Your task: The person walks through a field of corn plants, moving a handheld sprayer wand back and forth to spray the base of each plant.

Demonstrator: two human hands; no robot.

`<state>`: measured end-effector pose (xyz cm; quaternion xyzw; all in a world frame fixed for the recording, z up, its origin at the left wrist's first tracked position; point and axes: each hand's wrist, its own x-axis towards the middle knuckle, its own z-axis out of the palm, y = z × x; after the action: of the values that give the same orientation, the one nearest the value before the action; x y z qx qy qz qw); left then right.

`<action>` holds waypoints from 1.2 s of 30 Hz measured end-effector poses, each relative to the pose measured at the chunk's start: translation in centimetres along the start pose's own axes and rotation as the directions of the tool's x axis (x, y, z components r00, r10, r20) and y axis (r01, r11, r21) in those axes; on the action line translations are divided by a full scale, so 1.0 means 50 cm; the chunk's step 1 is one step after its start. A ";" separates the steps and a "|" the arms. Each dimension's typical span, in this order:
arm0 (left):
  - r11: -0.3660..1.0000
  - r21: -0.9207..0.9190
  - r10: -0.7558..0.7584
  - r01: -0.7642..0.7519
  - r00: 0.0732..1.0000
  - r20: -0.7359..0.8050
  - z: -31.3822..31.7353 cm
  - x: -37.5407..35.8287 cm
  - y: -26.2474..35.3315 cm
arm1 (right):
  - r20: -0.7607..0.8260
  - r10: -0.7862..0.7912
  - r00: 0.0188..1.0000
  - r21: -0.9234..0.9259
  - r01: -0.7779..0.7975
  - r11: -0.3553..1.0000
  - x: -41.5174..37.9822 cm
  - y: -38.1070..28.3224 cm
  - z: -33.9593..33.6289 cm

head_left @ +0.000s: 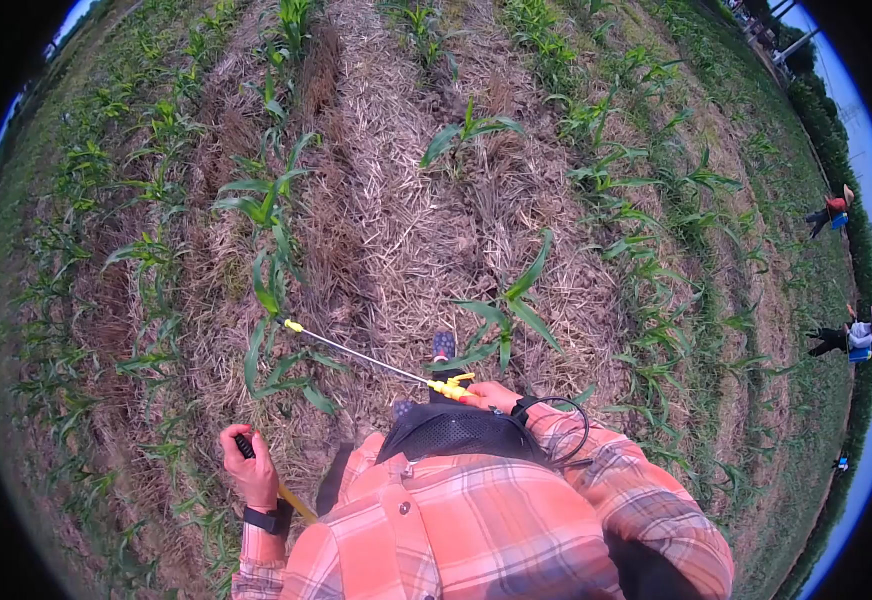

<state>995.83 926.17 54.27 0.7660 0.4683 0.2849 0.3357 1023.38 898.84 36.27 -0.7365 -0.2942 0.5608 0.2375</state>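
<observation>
My right hand [496, 397] is closed round the yellow handle of a spray wand [380, 363], held low in front of my body. Its thin metal tube points forward and left, and the yellow nozzle end hovers beside a young corn plant [268, 290]. A black hose [586, 432] loops near my right wrist. Out to the left, my left hand [252, 478] grips the black end of a lever [245, 446]; its yellow bar [299, 506] runs back beside my body. Another corn plant [509, 312] stands ahead of my right hand.
Rows of young corn run forward on both sides. Dry straw [411, 215] covers the soil between them. One patterned shoe [444, 346] shows below me. Far right, a person in red [837, 207] and another person [856, 336] stand in the field, near a tree line.
</observation>
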 end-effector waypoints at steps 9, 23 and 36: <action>0.984 0.134 0.096 -0.114 0.986 0.134 0.275 0.191 0.018 | -0.229 0.313 0.922 0.422 -0.196 0.885 0.056 0.118 -0.176; 0.967 0.032 0.249 -0.252 0.967 0.058 0.284 0.302 0.257 | -0.486 0.680 0.548 0.872 0.257 0.416 0.008 0.288 -0.428; 0.994 0.048 0.088 -0.099 0.977 0.196 0.485 0.529 0.101 | -0.440 0.620 0.650 0.816 0.002 0.577 0.188 0.078 -0.494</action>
<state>1027.28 942.52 46.58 0.8205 0.4050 0.2110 0.3439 1049.75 902.13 33.56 -0.7598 0.2264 0.3469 0.5012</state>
